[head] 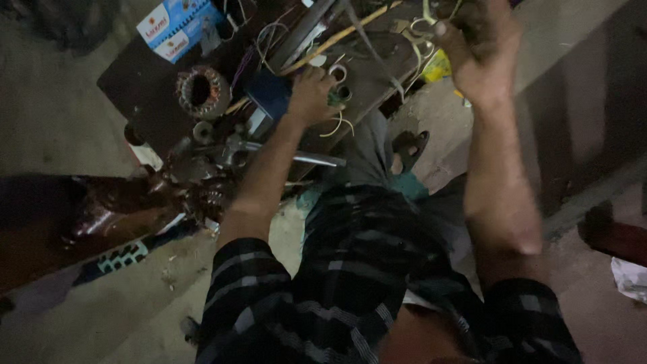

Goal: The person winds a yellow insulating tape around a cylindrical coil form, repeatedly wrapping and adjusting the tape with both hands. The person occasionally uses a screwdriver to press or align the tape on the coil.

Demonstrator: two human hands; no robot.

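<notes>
My left hand [311, 94] rests on a cluttered dark workbench [141, 87], its fingers curled over a small ring-shaped part [337, 73] and pale loose wires [335, 125]. Whether it grips the part I cannot tell. My right hand [480, 50] is raised at the top right, fingers closed around a dark blurred object with pale wires [423, 30] beside it. A round motor stator with copper windings [201, 91] stands on the bench left of my left hand. A blue block [269, 94] lies just left of that hand.
A blue and white cardboard box [176, 25] sits at the bench's far left. Metal rods and a wooden stick [330, 40] cross the top. Greasy metal parts [222, 155] crowd the bench edge. A sandalled foot [408, 148] rests on the concrete floor below. A dark wooden plank [81, 216] extends left.
</notes>
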